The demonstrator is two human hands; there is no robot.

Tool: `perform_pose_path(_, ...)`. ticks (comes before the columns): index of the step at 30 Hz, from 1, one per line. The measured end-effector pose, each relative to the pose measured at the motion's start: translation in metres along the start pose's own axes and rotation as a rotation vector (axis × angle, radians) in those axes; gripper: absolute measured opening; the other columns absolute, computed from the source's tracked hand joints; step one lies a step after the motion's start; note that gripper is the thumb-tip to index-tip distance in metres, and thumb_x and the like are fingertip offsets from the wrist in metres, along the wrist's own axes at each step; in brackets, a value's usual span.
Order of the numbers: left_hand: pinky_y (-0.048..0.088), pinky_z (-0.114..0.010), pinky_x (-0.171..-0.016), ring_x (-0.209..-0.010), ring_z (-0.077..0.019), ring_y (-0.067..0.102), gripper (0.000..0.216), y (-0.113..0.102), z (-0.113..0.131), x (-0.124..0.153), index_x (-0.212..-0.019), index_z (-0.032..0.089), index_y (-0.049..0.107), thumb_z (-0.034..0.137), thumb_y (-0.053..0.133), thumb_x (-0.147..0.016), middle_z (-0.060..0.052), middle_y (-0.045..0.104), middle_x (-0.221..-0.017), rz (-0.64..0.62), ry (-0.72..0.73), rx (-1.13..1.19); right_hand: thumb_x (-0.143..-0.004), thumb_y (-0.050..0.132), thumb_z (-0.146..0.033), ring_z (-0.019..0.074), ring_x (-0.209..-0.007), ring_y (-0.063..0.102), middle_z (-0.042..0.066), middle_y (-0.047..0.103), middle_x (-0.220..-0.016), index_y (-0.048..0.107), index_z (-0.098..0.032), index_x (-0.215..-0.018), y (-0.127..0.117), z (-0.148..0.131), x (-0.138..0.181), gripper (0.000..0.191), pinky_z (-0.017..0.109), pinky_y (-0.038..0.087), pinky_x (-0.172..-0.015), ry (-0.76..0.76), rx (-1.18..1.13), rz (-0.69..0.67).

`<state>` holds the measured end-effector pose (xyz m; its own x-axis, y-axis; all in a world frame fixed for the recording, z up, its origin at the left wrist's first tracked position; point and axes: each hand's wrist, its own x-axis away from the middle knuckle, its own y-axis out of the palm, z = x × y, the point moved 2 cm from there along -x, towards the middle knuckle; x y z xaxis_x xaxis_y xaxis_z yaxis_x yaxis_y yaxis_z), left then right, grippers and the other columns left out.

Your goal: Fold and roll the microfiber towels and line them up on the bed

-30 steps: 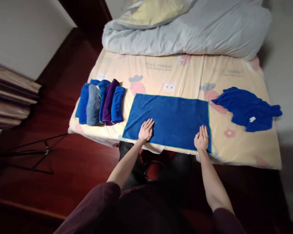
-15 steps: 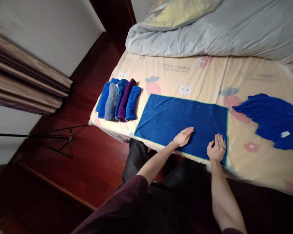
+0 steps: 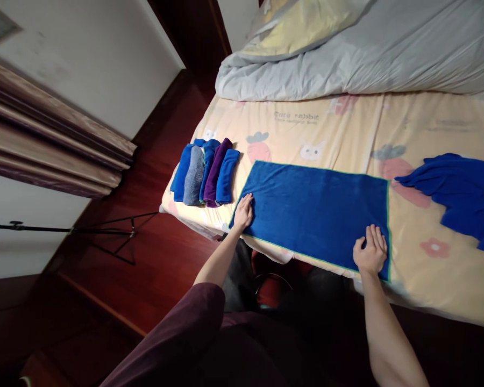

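Observation:
A blue towel with a green edge (image 3: pixel 314 207) lies spread flat on the cartoon-print bed sheet (image 3: pixel 347 129), near the front edge of the bed. My left hand (image 3: pixel 244 211) rests flat on the towel's near left corner, fingers stretched out. Over the near right corner my right hand (image 3: pixel 371 252) lies flat, fingers apart. Neither hand holds anything.
A row of several rolled towels (image 3: pixel 205 172), blue, grey and purple, sits at the bed's left edge. A crumpled blue cloth (image 3: pixel 455 196) lies at the right. A grey duvet (image 3: pixel 347 54) covers the far end. A black tripod (image 3: pixel 105 234) stands on the wood floor.
My left hand has slid leftward along the towel from its middle to the near left corner. The right hand stays on the right corner. The view has shifted a little.

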<state>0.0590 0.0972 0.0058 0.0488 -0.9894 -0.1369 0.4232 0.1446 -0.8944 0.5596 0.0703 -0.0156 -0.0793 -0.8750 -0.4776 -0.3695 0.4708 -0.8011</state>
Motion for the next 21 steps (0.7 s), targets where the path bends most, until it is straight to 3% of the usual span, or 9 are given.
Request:
perform_pose_path(3,0.031,-0.051,-0.128,-0.152,-0.0193,0.038,0.052,-0.004,-0.007,-0.002,-0.148,0.015,0.050,0.019,0.025,-0.103,-0.011,0.049,-0.158,0.015,-0.045,-0.011,-0.087,0.046,-0.016,0.0342,-0.141,0.053,0.021,0.061,-0.145,0.061,-0.007,-0.141,0.000,-0.001,0.000,0.057,0.057,0.042,-0.117,-0.001,-0.001,0.002)
perform_pose_path(6,0.025,-0.056,-0.130,-0.157,-0.0236,0.029,0.050,0.004,0.019,-0.003,-0.148,0.014,0.050,0.022,0.029,-0.103,-0.012,0.043,-0.162,0.019,-0.043,-0.036,-0.086,0.046,-0.015,0.0345,-0.141,0.053,0.021,0.060,-0.146,0.059,-0.008,-0.143,-0.001,-0.002,0.000,0.059,0.058,0.041,-0.117,0.003,-0.003,-0.007)
perform_pose_path(9,0.017,-0.061,-0.131,-0.160,-0.0271,0.017,0.051,0.033,0.086,-0.004,-0.152,0.019,0.047,0.028,0.033,-0.104,-0.010,0.031,-0.169,-0.068,0.129,0.023,-0.085,0.047,-0.016,0.0344,-0.140,0.053,0.021,0.060,-0.146,0.059,-0.008,-0.143,-0.002,-0.003,0.000,0.060,0.057,0.042,-0.117,-0.005,-0.007,-0.001)
perform_pose_path(13,0.012,-0.055,-0.133,-0.161,-0.0275,0.009,0.056,0.089,0.192,-0.011,-0.157,0.024,0.044,0.042,0.038,-0.104,-0.006,0.021,-0.172,-0.204,0.442,0.150,-0.086,0.047,-0.016,0.0332,-0.140,0.054,0.020,0.061,-0.145,0.059,-0.007,-0.142,-0.004,-0.005,-0.001,0.058,0.055,0.042,-0.117,-0.010,0.005,0.006)
perform_pose_path(15,0.012,-0.053,-0.133,-0.161,-0.0277,0.009,0.057,0.108,0.222,-0.021,-0.157,0.023,0.045,0.044,0.039,-0.104,-0.006,0.021,-0.172,-0.232,0.505,0.152,-0.087,0.047,-0.017,0.0332,-0.140,0.054,0.020,0.061,-0.145,0.059,-0.008,-0.142,-0.004,-0.005,-0.001,0.057,0.054,0.042,-0.117,-0.013,0.012,0.007)
perform_pose_path(18,0.012,-0.055,-0.132,-0.161,-0.0295,0.012,0.058,0.114,0.220,-0.040,-0.156,0.023,0.047,0.047,0.041,-0.104,-0.007,0.025,-0.171,-0.231,0.526,0.121,-0.087,0.047,-0.016,0.0339,-0.139,0.055,0.020,0.061,-0.145,0.058,-0.009,-0.143,-0.004,-0.004,0.000,0.058,0.055,0.043,-0.117,-0.014,0.015,0.001)
perform_pose_path(21,0.010,-0.057,-0.131,-0.161,-0.0306,0.012,0.060,0.099,0.180,-0.063,-0.157,0.025,0.045,0.050,0.043,-0.103,-0.007,0.026,-0.171,-0.192,0.467,0.079,-0.086,0.049,-0.016,0.0333,-0.139,0.055,0.019,0.061,-0.146,0.057,-0.009,-0.145,-0.002,-0.002,0.001,0.059,0.054,0.043,-0.117,-0.016,0.017,0.001)
